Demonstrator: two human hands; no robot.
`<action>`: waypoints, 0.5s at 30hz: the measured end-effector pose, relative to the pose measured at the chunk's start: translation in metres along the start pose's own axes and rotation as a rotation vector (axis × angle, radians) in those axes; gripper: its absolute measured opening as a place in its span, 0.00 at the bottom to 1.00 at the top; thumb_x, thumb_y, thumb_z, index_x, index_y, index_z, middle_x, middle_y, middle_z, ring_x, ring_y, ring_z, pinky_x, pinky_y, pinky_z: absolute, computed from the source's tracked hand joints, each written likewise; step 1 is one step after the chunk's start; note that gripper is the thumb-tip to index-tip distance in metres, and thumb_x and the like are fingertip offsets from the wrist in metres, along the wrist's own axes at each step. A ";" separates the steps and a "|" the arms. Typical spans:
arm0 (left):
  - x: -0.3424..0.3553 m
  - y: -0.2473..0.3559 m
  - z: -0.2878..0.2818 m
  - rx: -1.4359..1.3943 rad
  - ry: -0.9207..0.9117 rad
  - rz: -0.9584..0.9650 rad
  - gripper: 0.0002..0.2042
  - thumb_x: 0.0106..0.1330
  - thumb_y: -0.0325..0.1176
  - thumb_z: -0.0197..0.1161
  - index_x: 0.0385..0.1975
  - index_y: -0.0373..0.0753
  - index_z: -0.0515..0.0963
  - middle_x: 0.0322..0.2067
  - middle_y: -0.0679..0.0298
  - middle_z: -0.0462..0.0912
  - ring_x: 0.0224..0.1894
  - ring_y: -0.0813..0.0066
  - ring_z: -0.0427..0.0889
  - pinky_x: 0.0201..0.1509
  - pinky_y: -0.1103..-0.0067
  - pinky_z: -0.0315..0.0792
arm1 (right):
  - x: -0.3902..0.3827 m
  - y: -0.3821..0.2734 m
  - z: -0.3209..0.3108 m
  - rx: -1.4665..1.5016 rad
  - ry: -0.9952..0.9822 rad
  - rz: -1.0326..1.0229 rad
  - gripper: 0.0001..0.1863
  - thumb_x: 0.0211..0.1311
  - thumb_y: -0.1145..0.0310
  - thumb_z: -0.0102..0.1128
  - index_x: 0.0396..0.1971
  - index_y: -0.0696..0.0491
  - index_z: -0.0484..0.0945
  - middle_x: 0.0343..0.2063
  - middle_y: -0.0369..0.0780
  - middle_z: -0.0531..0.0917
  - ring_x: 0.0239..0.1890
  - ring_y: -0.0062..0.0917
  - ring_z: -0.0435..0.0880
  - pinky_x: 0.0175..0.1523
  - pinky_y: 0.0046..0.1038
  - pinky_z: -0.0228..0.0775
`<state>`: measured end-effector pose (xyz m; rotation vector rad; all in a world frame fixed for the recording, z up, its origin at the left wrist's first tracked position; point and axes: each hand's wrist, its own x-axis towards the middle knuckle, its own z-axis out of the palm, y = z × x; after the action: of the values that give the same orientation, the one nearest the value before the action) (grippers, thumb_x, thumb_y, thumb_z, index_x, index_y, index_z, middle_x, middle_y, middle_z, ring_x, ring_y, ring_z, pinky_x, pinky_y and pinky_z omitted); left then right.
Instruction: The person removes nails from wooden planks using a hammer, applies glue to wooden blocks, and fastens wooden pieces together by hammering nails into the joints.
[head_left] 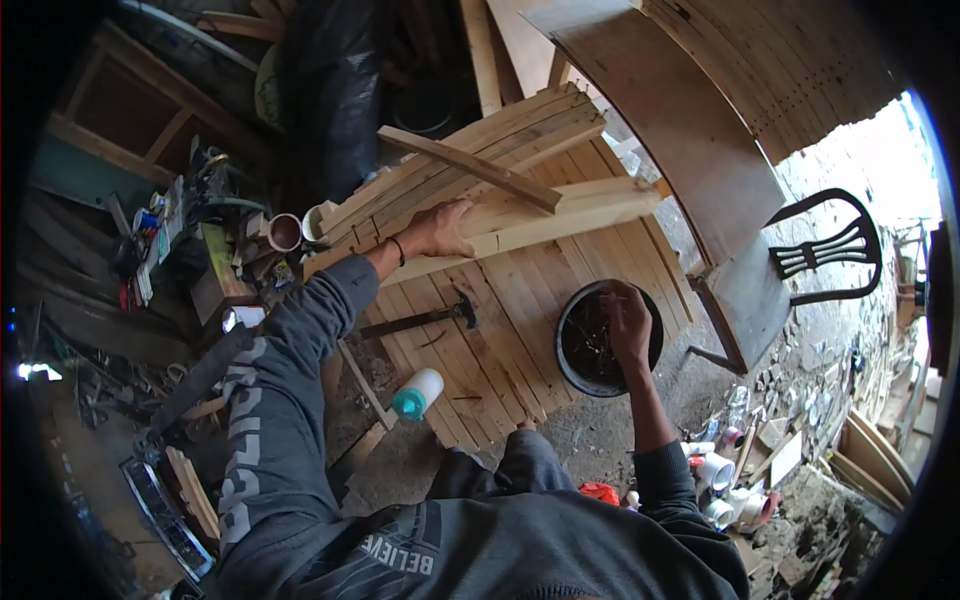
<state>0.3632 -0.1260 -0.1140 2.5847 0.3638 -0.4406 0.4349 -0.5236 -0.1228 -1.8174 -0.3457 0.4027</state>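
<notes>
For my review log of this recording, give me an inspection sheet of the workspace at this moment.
Surface: slatted wooden panel on the ground.
Job's things: wooden strip across the panel; black bucket of small dark pieces; hammer lying on the slats.
Clutter: white bottle with teal cap, pipe offcuts, tools at left.
Hands: left hand pressing on the strip; right hand reaching into the bucket.
Cables: nothing seen.
Surroundings: black plastic chair, stacked boards, rubble.

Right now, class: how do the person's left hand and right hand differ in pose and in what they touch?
The left hand lies flat, arm stretched out, on a pale wooden plank; the right hand is bent, fingers dipping into a round black bucket. The left hand wears a dark wristband; the right wrist looks bare. Both are bare hands in dark grey sleeves.
</notes>
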 end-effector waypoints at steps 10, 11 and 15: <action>-0.216 0.081 -0.051 0.010 0.101 0.187 0.44 0.43 0.46 0.79 0.62 0.37 0.68 0.57 0.50 0.77 0.60 0.50 0.76 0.62 0.62 0.72 | -0.076 -0.148 0.024 -0.620 -0.088 -0.588 0.36 0.52 0.73 0.72 0.64 0.51 0.71 0.67 0.46 0.68 0.69 0.46 0.65 0.73 0.43 0.59; -0.251 0.083 -0.051 0.025 0.180 0.200 0.44 0.42 0.44 0.79 0.62 0.36 0.68 0.57 0.50 0.77 0.60 0.51 0.76 0.62 0.62 0.73 | -0.090 -0.161 0.030 -0.629 -0.065 -0.641 0.34 0.54 0.75 0.70 0.63 0.50 0.71 0.65 0.46 0.70 0.68 0.46 0.68 0.71 0.43 0.61; -0.412 0.068 -0.034 -0.069 0.335 0.107 0.44 0.45 0.43 0.78 0.64 0.36 0.67 0.58 0.50 0.75 0.59 0.51 0.76 0.62 0.61 0.72 | -0.171 -0.212 0.064 -0.459 0.121 -0.833 0.21 0.64 0.76 0.60 0.57 0.56 0.76 0.54 0.46 0.81 0.58 0.41 0.79 0.66 0.38 0.67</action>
<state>0.0184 -0.2375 0.0954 2.5930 0.3439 0.0448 0.2473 -0.4849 0.0805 -1.9285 -1.1194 -0.3980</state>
